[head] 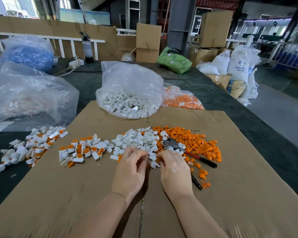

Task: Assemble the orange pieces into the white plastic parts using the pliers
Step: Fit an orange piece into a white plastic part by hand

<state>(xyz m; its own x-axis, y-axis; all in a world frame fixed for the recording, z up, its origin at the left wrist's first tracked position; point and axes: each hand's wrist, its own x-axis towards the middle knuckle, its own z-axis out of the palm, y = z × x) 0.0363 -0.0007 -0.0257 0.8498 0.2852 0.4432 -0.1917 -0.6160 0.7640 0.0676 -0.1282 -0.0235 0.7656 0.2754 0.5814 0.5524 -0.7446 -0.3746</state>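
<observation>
Both hands work at the centre of the frame, over a flattened cardboard sheet (pixel 93 194). The left hand (pixel 130 172) has its fingers curled and pinches something small at the fingertips (too small to name). The right hand (pixel 175 174) has its fingers bent down into the near edge of the pile of white plastic parts (pixel 138 140); whether it holds a piece, I cannot tell.

The pliers (pixel 182 148) lie just right of the right hand, metal head on the pile, red-and-black handles pointing to the lower right. The loose orange pieces (pixel 196 141) spread right of centre, touching the white pile. Assembled white-and-orange parts (pixel 81 150) lie left of centre. A clear bag of white parts (pixel 129 93) stands above the piles.
</observation>
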